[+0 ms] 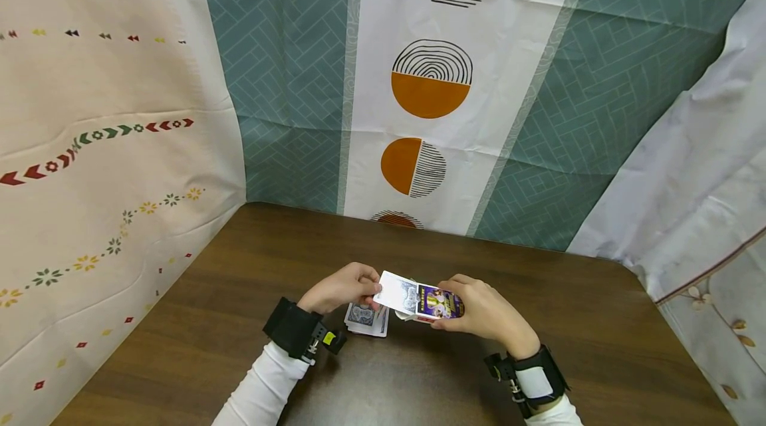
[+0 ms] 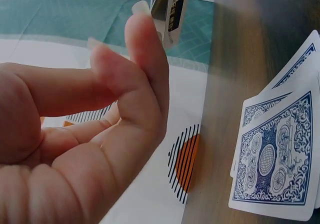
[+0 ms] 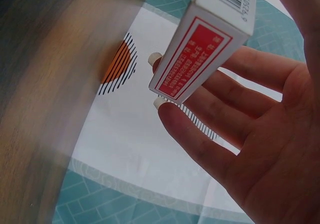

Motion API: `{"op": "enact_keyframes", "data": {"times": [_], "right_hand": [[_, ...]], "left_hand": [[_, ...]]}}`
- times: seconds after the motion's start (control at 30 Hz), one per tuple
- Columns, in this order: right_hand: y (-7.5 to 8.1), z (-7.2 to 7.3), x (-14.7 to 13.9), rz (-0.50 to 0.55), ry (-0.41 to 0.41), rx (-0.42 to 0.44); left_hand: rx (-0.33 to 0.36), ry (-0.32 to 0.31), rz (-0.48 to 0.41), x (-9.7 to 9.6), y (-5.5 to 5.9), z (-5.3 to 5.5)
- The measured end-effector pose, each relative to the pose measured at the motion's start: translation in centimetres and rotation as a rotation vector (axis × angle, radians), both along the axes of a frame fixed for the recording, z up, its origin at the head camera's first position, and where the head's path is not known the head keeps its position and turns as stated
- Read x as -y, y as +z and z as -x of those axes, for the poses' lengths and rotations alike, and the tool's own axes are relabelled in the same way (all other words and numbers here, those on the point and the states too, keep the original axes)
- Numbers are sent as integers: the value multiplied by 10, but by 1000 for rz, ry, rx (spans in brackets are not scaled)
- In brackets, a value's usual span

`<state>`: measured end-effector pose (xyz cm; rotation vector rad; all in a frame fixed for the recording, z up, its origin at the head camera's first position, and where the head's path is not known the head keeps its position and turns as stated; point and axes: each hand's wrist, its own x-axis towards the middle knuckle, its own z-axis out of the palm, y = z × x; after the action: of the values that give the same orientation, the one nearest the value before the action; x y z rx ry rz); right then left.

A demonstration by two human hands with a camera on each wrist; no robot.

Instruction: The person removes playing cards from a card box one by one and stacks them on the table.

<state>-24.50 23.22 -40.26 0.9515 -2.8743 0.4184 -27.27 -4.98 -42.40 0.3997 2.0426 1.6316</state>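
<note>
My left hand pinches the left edge of a playing card that sticks out of the card box. Around the other end of that purple-fronted card box, my right hand curls its fingers and thumb. In the right wrist view the box shows a red label and a barcode, held between thumb and fingers. Below the left hand, a loose pile of blue-backed playing cards lies face down on the table. How many cards the box holds is hidden.
The brown wooden table runs back to a teal and white patterned cloth. Cream cloth hangs at the left, white cloth at the right. Each wrist wears a black camera band.
</note>
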Motion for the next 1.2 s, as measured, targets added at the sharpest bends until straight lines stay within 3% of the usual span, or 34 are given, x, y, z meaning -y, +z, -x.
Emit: {"op": "enact_keyframes", "data": {"times": [0.37,0.63,0.93,1.2], "right_hand": [[-1,0,-2,4,2,-8],[1,-1,-3,13,-1,-17],[-1,1,-3,5,-2,-16],[-2,1,-2,5,2,-6]], "left_hand": [[-31,22,7,9,0,3],[-133,114,81,18,1,5],[-127,210,127,19,-3,8],[-123,295,159,19,-13,13]]}}
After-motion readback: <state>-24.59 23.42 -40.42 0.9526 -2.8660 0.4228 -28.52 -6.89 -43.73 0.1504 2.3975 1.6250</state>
